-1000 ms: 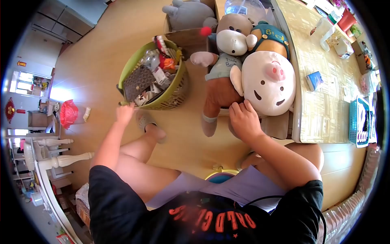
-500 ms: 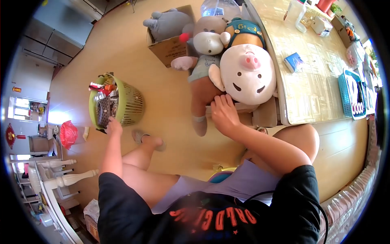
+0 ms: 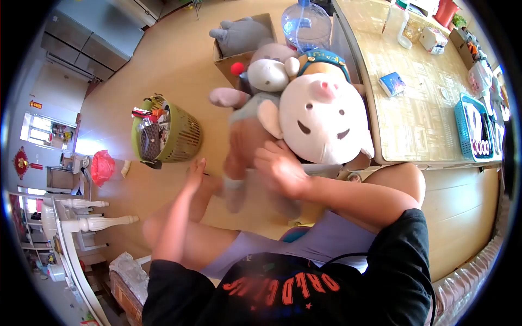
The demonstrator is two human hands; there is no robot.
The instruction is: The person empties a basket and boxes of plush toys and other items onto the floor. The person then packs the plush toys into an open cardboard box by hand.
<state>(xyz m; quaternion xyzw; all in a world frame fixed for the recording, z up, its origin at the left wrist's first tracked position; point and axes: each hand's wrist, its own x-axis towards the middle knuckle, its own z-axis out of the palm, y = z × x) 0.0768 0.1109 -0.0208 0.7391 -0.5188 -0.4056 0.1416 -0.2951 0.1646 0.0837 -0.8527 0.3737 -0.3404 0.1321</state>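
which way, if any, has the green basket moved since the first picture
Yes: the green basket has shifted to the picture's left, nearer the red bag.

From the head, one wide view faces forward and down over lap (image 3: 334,239), floor (image 3: 457,217) and table (image 3: 421,127).

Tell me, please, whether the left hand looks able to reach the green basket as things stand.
Probably yes: the left hand is open and appears empty, close to the near side of the green basket, and nothing visible stands between them.
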